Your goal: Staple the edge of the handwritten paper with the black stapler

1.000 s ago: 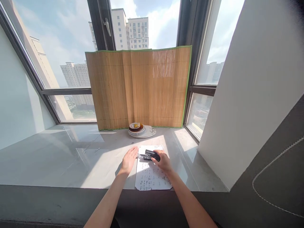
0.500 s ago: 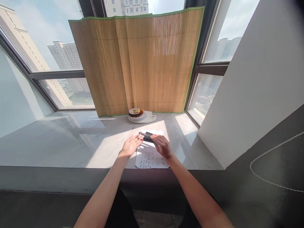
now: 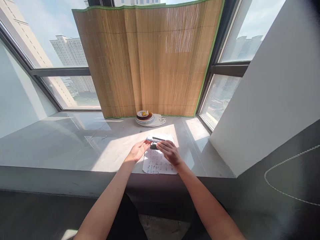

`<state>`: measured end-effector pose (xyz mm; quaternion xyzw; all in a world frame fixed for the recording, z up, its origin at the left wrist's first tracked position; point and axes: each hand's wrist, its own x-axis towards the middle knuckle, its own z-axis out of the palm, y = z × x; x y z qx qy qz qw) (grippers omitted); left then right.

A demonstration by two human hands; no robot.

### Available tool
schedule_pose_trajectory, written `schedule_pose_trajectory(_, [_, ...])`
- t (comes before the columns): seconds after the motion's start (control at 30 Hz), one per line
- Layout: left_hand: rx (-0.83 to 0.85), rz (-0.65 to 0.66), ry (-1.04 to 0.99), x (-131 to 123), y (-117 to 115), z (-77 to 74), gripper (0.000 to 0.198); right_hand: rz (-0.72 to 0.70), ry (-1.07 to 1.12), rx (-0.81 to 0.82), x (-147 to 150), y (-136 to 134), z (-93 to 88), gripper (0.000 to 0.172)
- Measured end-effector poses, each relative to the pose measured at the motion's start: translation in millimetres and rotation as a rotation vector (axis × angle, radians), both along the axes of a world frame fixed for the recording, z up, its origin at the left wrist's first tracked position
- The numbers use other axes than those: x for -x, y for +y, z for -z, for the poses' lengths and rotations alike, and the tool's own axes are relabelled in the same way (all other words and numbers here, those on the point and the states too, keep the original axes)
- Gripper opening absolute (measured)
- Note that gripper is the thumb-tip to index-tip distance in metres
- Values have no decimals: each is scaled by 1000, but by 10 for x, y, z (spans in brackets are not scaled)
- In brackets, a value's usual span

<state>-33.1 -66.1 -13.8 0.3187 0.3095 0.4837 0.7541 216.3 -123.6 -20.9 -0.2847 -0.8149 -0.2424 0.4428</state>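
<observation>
A slim dark-and-silver pen-like stick [image 3: 152, 140] lies level between my two hands, above a sheet of paper [image 3: 160, 163] covered in handwritten marks. My right hand [image 3: 170, 152] grips its right end with bent fingers. At the other end, my left hand [image 3: 139, 150] is turned partly palm up, its fingertips closed around the tip. Just behind the stick shows another thin dark stick [image 3: 158, 138]. Under them is a small black block-like thing [image 3: 153, 146], partly covered by my right fingers; its kind I cannot make out.
A stack of plates [image 3: 144, 119] overlaps a white oval plate [image 3: 158, 120] at the back of the grey sill [image 3: 120, 146]. Behind hangs a bamboo blind [image 3: 150, 66] across the window. To the right are a slanting white wall [image 3: 260, 93] and a hanging cord [image 3: 268, 180].
My left fingers, spread flat before, have closed on the left end of the stick. My right hand has shifted its hold slightly. The view has tilted down a little.
</observation>
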Motion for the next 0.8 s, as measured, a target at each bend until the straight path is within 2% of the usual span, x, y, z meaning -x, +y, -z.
schedule_pose_trajectory(0.23, [7,-23,28,-5,-8,13,20,39,-20,39,12,-35,-8,42])
schedule_pose_trajectory(0.37, [-40,-73,52,-13,-33,0,24,83,170,84,4,-3,13,41])
schedule_pose_trajectory(0.5, [-93,-181,124,-20,-49,-13,16,169,444,235,-37,66,82,30])
schedule_pose_trajectory(0.63, [-161,-248,214,-40,-90,-65,13,228,485,413,-96,125,174,29])
schedule_pose_trajectory(0.7, [-210,-234,289,-59,-128,-103,13,231,471,499,-110,148,207,31])
schedule_pose_trajectory(0.8, [-294,-117,382,-95,-205,-156,23,204,434,554,-95,157,215,29])
